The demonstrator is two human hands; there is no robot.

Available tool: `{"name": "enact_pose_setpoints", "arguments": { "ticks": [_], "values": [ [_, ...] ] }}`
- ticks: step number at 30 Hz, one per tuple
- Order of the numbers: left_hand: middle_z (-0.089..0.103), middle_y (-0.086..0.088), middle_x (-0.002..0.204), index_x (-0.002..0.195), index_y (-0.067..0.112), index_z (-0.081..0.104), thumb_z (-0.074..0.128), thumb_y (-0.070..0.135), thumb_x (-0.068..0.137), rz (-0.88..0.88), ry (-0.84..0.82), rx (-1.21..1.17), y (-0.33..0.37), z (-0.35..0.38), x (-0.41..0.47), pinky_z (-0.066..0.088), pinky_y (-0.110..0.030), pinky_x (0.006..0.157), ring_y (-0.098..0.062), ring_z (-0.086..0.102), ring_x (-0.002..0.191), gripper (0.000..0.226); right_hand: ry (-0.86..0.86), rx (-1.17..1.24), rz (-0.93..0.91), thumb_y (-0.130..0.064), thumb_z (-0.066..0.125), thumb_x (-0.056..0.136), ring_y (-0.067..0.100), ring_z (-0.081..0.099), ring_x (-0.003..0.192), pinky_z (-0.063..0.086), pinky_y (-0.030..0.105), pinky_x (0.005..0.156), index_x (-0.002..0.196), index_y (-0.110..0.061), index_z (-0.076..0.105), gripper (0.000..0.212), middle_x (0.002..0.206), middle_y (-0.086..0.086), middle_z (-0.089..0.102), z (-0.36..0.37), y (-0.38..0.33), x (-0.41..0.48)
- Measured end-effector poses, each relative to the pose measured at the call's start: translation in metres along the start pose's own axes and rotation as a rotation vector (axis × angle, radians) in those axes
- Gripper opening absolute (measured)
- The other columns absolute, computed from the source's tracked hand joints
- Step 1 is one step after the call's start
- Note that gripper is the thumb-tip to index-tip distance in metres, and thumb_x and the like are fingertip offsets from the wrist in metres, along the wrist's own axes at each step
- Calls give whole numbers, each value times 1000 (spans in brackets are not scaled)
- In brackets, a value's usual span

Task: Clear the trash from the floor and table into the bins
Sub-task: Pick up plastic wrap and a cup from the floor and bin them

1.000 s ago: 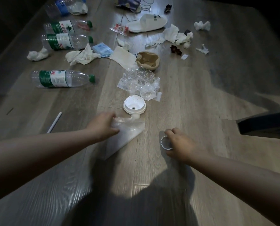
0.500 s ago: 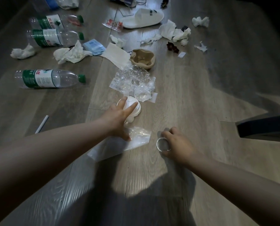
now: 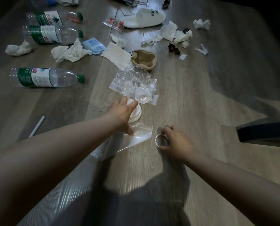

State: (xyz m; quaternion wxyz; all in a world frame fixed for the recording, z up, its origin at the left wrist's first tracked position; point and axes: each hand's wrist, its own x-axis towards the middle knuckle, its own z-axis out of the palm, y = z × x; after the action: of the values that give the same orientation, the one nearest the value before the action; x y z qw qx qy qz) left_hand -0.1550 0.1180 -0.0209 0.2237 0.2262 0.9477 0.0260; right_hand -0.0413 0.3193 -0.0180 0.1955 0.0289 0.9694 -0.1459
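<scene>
On lid (image 3: 136, 114): L hand (image 3: 122, 113), fingers spread.

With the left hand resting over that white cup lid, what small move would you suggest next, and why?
Probably close the left hand on the white cup lid and lift it. The fingers are spread over the lid, not yet curled round it, and the right hand already holds a clear ring.

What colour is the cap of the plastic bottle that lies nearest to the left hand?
Green. The bottle cap shows clearly in the head view, beyond the left hand.
</scene>
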Motion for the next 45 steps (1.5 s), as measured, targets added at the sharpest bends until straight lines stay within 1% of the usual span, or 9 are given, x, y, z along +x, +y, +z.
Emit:
{"name": "enact_pose_setpoints", "arguments": {
  "ticks": [7, 13, 18, 22, 25, 29, 34, 38, 45],
  "values": [
    [36, -9, 123, 123, 25, 34, 78, 43, 61, -27, 58, -122, 1, 4, 7, 46, -40, 89, -33, 37, 112, 78, -6, 43, 47, -40, 71, 79, 18, 54, 97, 46, 30, 78, 117, -20, 52, 47, 114, -1, 47, -3, -3, 7],
    [43, -12, 117, 120, 22, 36, 75, 43, 65, 4, 94, -11, 7, 2, 5, 47, -37, 81, -34, 46, 101, 71, 16, 13, 47, -43, 72, 75, 16, 53, 95, 42, 27, 73, 114, -18, 53, 50, 110, -1, 51, -8, -5, 13],
    [49, -13, 116, 130, 20, 34, 72, 40, 69, 74, 141, 15, -2, 3, 3, 41, -32, 73, -32, 51, 99, 75, 29, 8, 60, -49, 74, 73, 15, 53, 91, 48, 31, 77, 106, -19, 54, 49, 105, -1, 54, -12, -7, 18],
    [40, -11, 129, 147, 29, 19, 75, 48, 64, 19, 97, -72, -14, 0, 4, 47, -37, 90, -31, 48, 111, 102, 16, 1, 62, -50, 73, 72, 16, 53, 93, 47, 32, 78, 105, -18, 55, 49, 105, -2, 54, -13, -10, 20],
    [30, -10, 137, 145, 30, 26, 76, 53, 63, -56, 28, -198, -30, 0, -2, 39, -41, 100, -32, 37, 123, 99, 5, 9, 57, -50, 73, 73, 16, 53, 93, 49, 34, 80, 105, -18, 55, 50, 105, -2, 53, -12, -13, 19],
    [35, -8, 133, 138, 24, 36, 76, 54, 60, -118, 79, -314, -54, -3, -10, 42, -37, 92, -29, 42, 118, 93, 1, 18, 48, -50, 73, 73, 15, 53, 90, 49, 34, 78, 102, -19, 54, 47, 102, -3, 53, -12, -16, 20],
    [55, -6, 119, 118, 19, 47, 74, 58, 59, -150, 170, -354, -73, -13, -17, 39, -32, 77, -23, 49, 98, 76, 72, 35, 36, -44, 71, 78, 15, 54, 91, 51, 36, 82, 104, -17, 56, 41, 103, -1, 56, -18, -24, 35],
    [57, -7, 115, 110, 18, 48, 72, 65, 59, -223, 188, -275, -90, -18, -30, 39, -33, 74, -30, 53, 102, 72, 184, 57, 9, -43, 71, 76, 17, 53, 94, 48, 33, 81, 104, -16, 58, 41, 104, 0, 54, -31, -37, 58],
    [58, -11, 111, 103, 18, 46, 70, 71, 59, -291, 170, -245, -119, -19, -51, 36, -33, 69, -30, 55, 98, 72, 284, 117, -43, -43, 72, 75, 21, 48, 116, 41, 29, 90, 116, -10, 59, 54, 122, 3, 50, -42, -62, 99]
  ]
}}
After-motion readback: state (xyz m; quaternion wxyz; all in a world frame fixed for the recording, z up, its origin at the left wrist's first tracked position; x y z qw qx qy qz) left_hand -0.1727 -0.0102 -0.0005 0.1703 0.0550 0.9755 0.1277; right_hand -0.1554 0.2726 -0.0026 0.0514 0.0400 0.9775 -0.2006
